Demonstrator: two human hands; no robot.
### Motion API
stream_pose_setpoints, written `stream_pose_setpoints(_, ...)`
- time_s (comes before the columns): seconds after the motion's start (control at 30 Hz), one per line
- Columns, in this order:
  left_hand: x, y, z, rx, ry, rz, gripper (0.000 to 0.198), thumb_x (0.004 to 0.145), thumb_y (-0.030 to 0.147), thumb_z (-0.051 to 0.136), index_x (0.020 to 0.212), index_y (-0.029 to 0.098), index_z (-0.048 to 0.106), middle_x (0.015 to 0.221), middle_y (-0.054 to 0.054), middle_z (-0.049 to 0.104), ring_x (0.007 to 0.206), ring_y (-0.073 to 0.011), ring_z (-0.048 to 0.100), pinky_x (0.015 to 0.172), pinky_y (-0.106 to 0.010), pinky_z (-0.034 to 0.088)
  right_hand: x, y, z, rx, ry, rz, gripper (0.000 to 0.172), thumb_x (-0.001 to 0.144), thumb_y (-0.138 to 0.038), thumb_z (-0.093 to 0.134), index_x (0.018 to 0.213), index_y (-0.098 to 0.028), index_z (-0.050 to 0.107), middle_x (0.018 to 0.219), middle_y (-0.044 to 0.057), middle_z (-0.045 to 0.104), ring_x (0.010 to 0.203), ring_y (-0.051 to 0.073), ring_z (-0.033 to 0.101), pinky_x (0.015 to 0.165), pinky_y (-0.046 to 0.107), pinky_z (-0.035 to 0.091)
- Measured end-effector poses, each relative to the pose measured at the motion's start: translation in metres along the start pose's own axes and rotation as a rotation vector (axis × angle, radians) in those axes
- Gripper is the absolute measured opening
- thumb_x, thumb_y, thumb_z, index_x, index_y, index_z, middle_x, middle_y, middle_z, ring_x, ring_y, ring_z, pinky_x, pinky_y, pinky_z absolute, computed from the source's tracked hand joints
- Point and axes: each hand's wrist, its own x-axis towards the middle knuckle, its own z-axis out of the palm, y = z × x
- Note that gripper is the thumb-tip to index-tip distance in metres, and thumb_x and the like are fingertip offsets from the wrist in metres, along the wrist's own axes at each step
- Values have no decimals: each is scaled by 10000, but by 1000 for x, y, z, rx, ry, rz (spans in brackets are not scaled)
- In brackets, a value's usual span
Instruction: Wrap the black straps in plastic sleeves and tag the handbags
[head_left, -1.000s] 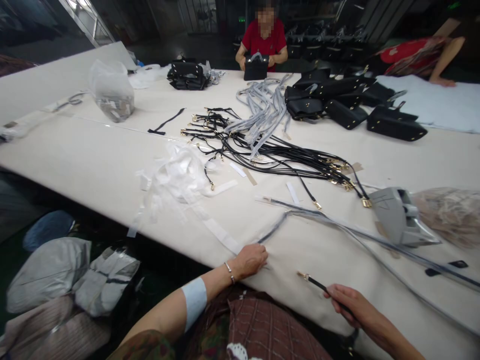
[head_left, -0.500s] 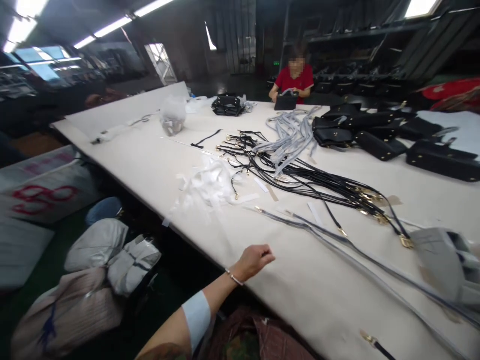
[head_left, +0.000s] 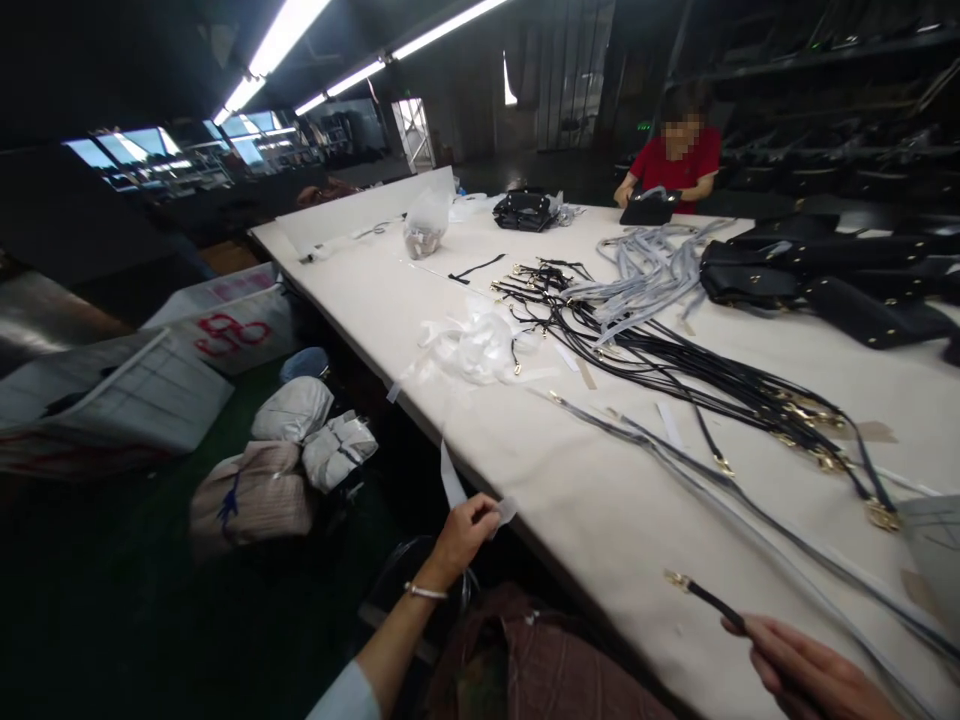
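My left hand (head_left: 465,535) is closed on a thin whitish strip (head_left: 450,475), just off the table's near edge; the strip stretches up past the fingers and a short end sticks out to the right. At the lower right, my right hand (head_left: 814,660) is closed around a black strap (head_left: 716,605) with a gold clasp (head_left: 676,579) at its free end. That clasp lies over the tabletop. Two long grey-wrapped straps (head_left: 667,445) run along the table beyond my right hand. A bundle of black straps (head_left: 675,375) with gold hardware lies further back.
Crumpled white film (head_left: 476,345) lies near the table's left edge. Grey wrapped strips (head_left: 652,265) and black bags (head_left: 750,275) are piled behind. A co-worker in red (head_left: 679,160) handles a bag across the table (head_left: 360,280). Wrapped bundles (head_left: 251,490) sit on the floor.
My left hand has moved left and down off the tabletop, and a whitish strip now shows in it. My right hand has come into view, holding the black strap. The view has swung left.
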Motion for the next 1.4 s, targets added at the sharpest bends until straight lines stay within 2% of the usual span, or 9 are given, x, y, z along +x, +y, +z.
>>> stream_pose_setpoints(0.1, 24, 56, 18, -428, -95, 60, 365, 769, 433, 734, 962, 147, 616, 738, 16, 608, 646, -107, 540, 663, -237, 432, -20, -46, 9, 18, -65, -12, 641, 605, -749, 726, 881, -170, 703, 560, 22, 541, 419, 98, 373, 395, 238, 277)
stream_pose_setpoints(0.2, 30, 88, 28, -634, -174, 77, 450, 675, 452, 833, 890, 136, 596, 709, 1, 636, 615, -98, 561, 641, -224, 446, -52, -98, 20, 25, -115, -39, 644, 631, -726, 750, 920, -153, 700, 529, -2, 517, 459, 85, 338, 439, 215, 239)
stream_pose_setpoints(0.33, 29, 98, 33, -723, -312, 49, 471, 604, 472, 869, 742, 133, 573, 600, -7, 642, 486, -76, 511, 496, -187, 384, -96, -154, 42, 105, -80, -79, 611, 591, -701, 801, 875, -167, 713, 517, -15, 495, 501, 109, 394, 500, 247, 366)
stream_pose_setpoints(0.43, 33, 95, 33, -776, -398, -2, 521, 520, 503, 895, 687, 136, 564, 531, 7, 617, 413, -64, 461, 412, -173, 294, -108, -175, 51, 56, -98, -83, 584, 570, -702, 804, 825, -184, 716, 541, 6, 516, 507, 135, 441, 504, 281, 393)
stream_pose_setpoints(0.57, 36, 88, 31, -878, -477, 6, 583, 458, 562, 906, 654, 139, 557, 500, 14, 595, 394, -78, 493, 386, -172, 260, -103, -183, 54, -88, -256, -76, 567, 607, -720, 757, 822, -196, 729, 530, 36, 530, 482, 142, 406, 466, 275, 290)
stream_pose_setpoints(1.03, 37, 88, 21, -954, -583, 4, 559, 473, 538, 918, 673, 125, 599, 612, -46, 676, 527, -151, 619, 494, -216, 420, -79, -185, 85, -133, -405, -43, 548, 709, -687, 720, 908, -177, 694, 576, 3, 545, 519, 115, 412, 507, 246, 269)
stream_pose_setpoints(1.17, 39, 94, 15, -871, -664, 4, 565, 480, 532, 915, 763, 117, 656, 686, -55, 700, 564, -135, 614, 470, -189, 367, -76, -187, 94, -148, -425, -4, 551, 724, -684, 708, 934, -175, 691, 608, -8, 547, 527, 107, 432, 527, 239, 326)
stream_pose_setpoints(1.27, 42, 98, 8, -760, -731, 9, 500, 540, 476, 903, 820, 105, 719, 740, -54, 711, 622, -118, 600, 551, -196, 421, -72, -190, 97, -222, -461, -19, 582, 730, -717, 671, 917, -166, 685, 589, -17, 522, 539, 109, 434, 534, 231, 339)
stream_pose_setpoints(1.4, 46, 101, 5, -540, -771, 1, 410, 581, 377, 885, 876, 121, 761, 832, -55, 738, 752, -144, 625, 710, -227, 472, -64, -192, 98, -514, -369, -189, 509, 831, -663, 565, 886, -174, 694, 598, -3, 549, 538, 118, 416, 509, 239, 307)
